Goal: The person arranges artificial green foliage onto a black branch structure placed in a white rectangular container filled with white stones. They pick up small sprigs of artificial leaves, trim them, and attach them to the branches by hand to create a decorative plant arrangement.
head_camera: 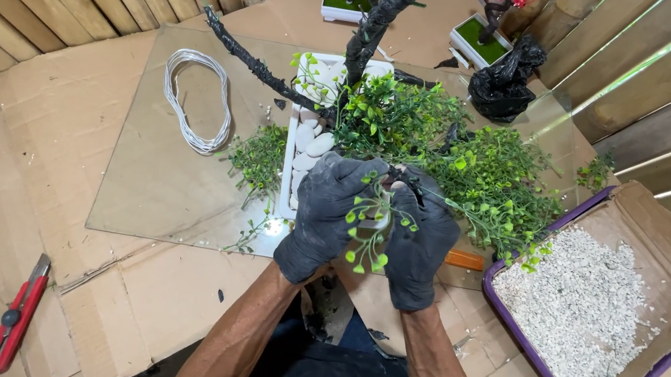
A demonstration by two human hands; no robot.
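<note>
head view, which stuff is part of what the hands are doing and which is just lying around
In use: left hand, right hand, green sprig, black tree trunk, white pot.

Lying about: wire coil, red cutter, gravel tray, black bag.

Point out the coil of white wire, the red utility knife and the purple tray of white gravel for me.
coil of white wire [197,99], head view, right side of loop.
red utility knife [17,319], head view, mid-handle.
purple tray [519,341], head view, near rim.
</note>
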